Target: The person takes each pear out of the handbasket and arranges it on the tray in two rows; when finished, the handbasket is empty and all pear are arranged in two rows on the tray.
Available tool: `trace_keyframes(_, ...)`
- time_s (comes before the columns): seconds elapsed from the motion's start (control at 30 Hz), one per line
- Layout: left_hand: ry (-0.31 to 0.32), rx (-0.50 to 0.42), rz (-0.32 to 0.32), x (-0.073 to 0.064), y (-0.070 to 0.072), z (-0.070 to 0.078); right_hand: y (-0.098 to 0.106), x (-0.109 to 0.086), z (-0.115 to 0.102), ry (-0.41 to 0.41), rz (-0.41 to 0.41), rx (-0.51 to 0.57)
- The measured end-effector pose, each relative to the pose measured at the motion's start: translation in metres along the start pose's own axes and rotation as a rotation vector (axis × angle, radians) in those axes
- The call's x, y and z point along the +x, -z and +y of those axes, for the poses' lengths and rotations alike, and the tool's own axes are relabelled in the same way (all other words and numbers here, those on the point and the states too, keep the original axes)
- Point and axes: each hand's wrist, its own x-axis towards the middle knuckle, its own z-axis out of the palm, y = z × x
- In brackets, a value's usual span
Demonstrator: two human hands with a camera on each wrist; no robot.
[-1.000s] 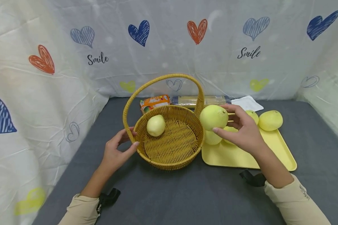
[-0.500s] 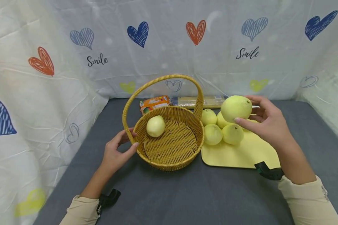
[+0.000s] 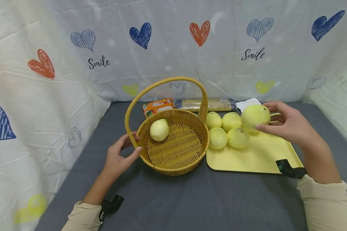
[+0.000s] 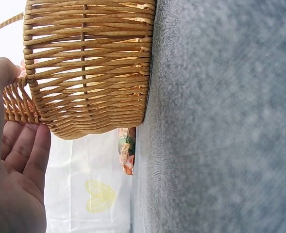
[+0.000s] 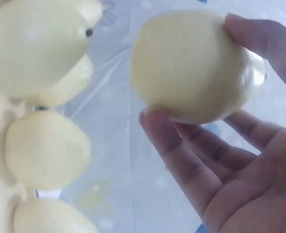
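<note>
My left hand (image 3: 120, 155) grips the yellow wicker basket (image 3: 176, 168) where its tall handle joins the left rim. In the left wrist view, the thumb and fingers (image 4: 38, 150) lie on opposite sides of the handle's base. One pale yellow pear (image 3: 159, 130) lies inside the basket, towards the left. My right hand (image 3: 290, 125) holds another round pear (image 5: 191, 65) between thumb and fingertips, close over the back of the yellow tray (image 3: 254, 160). Several pears (image 3: 238, 137) sit to its left on the tray. The hand hides part of the tray's back right.
Behind the basket lie an orange packet (image 3: 159, 105) and a long clear pack of pale sticks (image 3: 217, 104). A white cloth-like piece (image 3: 245, 103) is at the back. A printed curtain (image 3: 173, 48) closes off the rear of the grey tabletop (image 3: 173, 202).
My right hand has carried the pear to the right, from beside the basket rim across the tray, and lowered it over the last half second. My left hand stays on the basket.
</note>
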Motion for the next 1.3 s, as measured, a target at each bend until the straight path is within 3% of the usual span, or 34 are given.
trace_keyframes(0.43, -0.023, 0.008, 0.010, 0.000, -0.001, -0.001, 0.016, 0.002, 0.037, 0.034, -0.171, -0.053)
trace_keyframes(0.9, 0.004, 0.013, 0.007, 0.000, -0.001, 0.000, 0.021, 0.008, 0.066, 0.023, -0.263, -0.110)
trace_keyframes(1.2, -0.002, 0.015, 0.003, 0.009, 0.001, 0.034, 0.018, 0.011, 0.076, -0.016, -0.298, -0.147)
trace_keyframes(1.3, -0.002, 0.013, 0.002, 0.009, 0.002, 0.038, 0.016, 0.012, 0.077, -0.020, -0.313, -0.141)
